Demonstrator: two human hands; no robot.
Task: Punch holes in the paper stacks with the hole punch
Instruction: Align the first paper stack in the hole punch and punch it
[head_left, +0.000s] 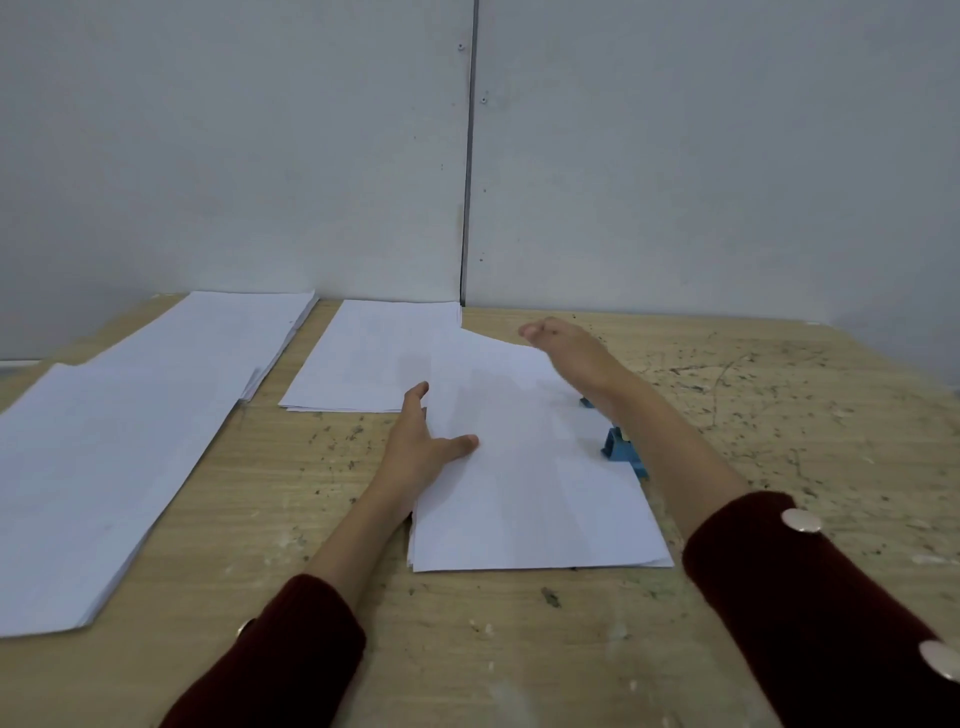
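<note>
A stack of white paper (524, 488) lies in the middle of the wooden table (260, 499). My left hand (423, 441) rests on its left edge, thumb on top and fingers along the side. My right hand (563, 345) hovers over the stack's far right corner, fingers together and blurred, with nothing in it that I can see. A blue hole punch (621, 449) sits at the stack's right edge, partly hidden under my right forearm.
A second paper stack (371, 356) lies behind the middle one, against the grey wall. Two larger overlapping stacks (130, 441) cover the left side of the table. The table's right part (779, 389) is stained bare wood.
</note>
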